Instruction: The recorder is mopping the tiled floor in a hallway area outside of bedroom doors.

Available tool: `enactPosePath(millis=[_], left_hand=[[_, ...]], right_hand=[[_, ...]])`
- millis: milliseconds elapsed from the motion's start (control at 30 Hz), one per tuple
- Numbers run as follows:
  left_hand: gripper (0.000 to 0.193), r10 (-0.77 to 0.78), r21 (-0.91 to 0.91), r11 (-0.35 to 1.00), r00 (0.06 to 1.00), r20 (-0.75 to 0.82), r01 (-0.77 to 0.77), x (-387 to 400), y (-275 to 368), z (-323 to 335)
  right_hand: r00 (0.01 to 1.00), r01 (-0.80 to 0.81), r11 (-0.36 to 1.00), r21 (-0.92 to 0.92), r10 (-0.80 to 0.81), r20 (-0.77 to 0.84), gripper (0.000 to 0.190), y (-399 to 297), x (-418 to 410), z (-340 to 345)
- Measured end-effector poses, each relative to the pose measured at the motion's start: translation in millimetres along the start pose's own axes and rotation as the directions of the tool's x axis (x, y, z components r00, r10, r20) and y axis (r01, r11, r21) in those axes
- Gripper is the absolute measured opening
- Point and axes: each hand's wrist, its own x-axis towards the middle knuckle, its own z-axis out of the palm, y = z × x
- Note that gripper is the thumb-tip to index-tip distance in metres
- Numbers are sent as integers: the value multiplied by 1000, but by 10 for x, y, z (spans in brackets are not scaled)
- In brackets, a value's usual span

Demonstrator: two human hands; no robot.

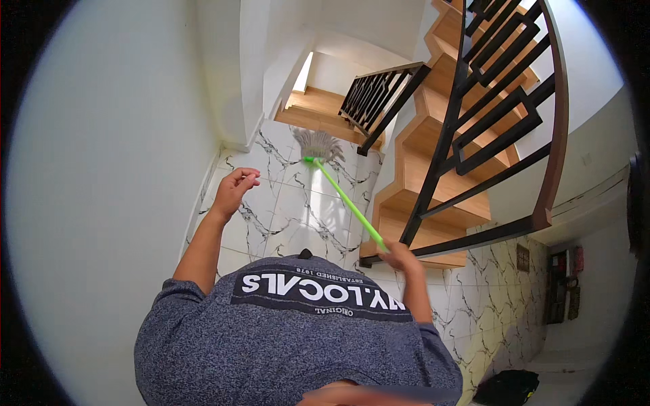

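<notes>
My right hand [401, 256] is closed around the upper part of a bright green mop handle [350, 204]. The handle slants forward and left to a grey string mop head [317, 144], which lies fanned out on the white, dark-veined tile floor [294, 203], near the top of a descending wooden stairway. My left hand [237, 190] is raised over the floor to the left, with bent fingers and thumb close together; nothing shows in it, and whether the fingertips touch is hard to tell.
White walls [111, 177] rise at the left. Wooden stairs [436, 193] climb at the right behind a black metal railing [447, 142]. A shorter railing [386, 101] borders the descending wooden steps [320, 119]. A black item [508, 386] lies at the lower right.
</notes>
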Motion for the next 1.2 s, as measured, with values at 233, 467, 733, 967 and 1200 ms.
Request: enactPosePath(millis=[233,467,733,967,1200], left_hand=[[20,-41,30,999,995,-86,44,-81,-2,-169],[18,-6,29,1000,997,-75,8,-11,149,12],[18,41,31,999,988,-146,-37,-219,134,-126],[20,-5,7,1000,955,-297,7,-409,122,-209],[19,59,69,997,963,-263,-42,-385,246,-151]], right_hand=[[936,-136,988,74,153,-317,34,615,-181,-908],[980,-16,997,-75,1,-198,26,-174,1231,-63],[999,-33,990,137,29,31,27,54,500,-398],[959,6,984,180,46,-281,28,-55,634,-1074],[998,36,959,282,-48,36,29,-629,1546,207]])
